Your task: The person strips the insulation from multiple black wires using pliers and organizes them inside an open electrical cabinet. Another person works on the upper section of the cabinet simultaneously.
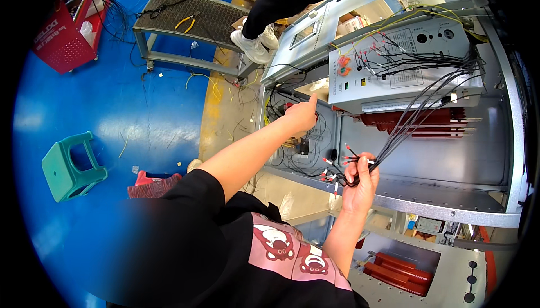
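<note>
The right hand [360,187], palm up and fingers curled in, has hold of a bundle of thin black wires [400,129], gripped near the ends, where red tips and white marker sleeves fan out loosely past the fingers. From that grip the bundle climbs over the cabinet to the right end of a silver-grey metal control box [388,83], and more black wires spread across the box's face there.

The left hand [302,117] reaches out over the cabinet's left part with the index finger stretched and the others folded; I can't tell whether anything sits inside those folded fingers. Below it lies a messy tangle of dark cables [320,150].

Dark-red bars [394,121] run side by side under the box, inside the galvanised steel cabinet [416,207].

Beyond the cabinet I can see another person's leg in black trousers [275,4] and 2 white shoes [250,48], next to a metal step platform with a brown textured tread [219,21]. 1 pair of yellow-handled pliers [184,21] rests on that tread. On the glossy blue floor [140,111] are a green plastic stool [59,167] and a red perforated metal cart [62,43].
</note>
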Demonstrator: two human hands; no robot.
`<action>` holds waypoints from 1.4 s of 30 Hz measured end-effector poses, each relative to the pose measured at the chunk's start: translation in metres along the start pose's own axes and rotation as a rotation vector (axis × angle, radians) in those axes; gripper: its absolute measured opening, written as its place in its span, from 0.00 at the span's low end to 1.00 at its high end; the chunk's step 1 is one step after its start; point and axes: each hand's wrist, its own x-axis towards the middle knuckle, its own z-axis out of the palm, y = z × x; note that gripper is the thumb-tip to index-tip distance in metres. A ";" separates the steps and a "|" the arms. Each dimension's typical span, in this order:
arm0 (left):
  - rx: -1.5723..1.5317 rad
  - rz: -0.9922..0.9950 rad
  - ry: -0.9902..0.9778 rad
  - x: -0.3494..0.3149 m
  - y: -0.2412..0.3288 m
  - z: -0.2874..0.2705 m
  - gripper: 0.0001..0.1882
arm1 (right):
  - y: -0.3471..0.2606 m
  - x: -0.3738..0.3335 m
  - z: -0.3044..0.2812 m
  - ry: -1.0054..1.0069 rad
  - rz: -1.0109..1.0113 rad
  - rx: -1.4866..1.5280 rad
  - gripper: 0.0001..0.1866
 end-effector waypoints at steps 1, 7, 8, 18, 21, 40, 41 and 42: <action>-0.001 -0.007 -0.015 -0.001 0.002 -0.001 0.40 | 0.001 0.001 -0.002 -0.008 0.007 0.002 0.06; 0.011 0.019 -0.027 0.001 0.002 0.004 0.39 | 0.001 0.001 0.000 0.003 0.018 0.019 0.06; -0.006 0.026 -0.034 0.000 0.000 0.006 0.39 | 0.001 0.001 -0.001 0.000 0.018 0.023 0.06; -0.007 0.059 -0.066 -0.036 -0.029 0.002 0.38 | 0.011 0.005 -0.009 0.005 0.008 0.041 0.08; 0.025 0.025 -0.130 -0.063 -0.059 0.019 0.34 | 0.012 0.006 -0.002 0.004 -0.008 0.035 0.09; 0.105 -0.059 -0.192 -0.199 -0.213 0.022 0.19 | 0.004 -0.001 -0.023 0.094 -0.070 0.108 0.07; 0.110 -0.048 -0.211 -0.203 -0.218 0.023 0.19 | 0.005 -0.001 -0.029 0.097 -0.072 0.134 0.08; 0.114 -0.042 -0.229 -0.207 -0.223 0.021 0.19 | 0.005 -0.001 -0.033 0.092 -0.079 0.145 0.08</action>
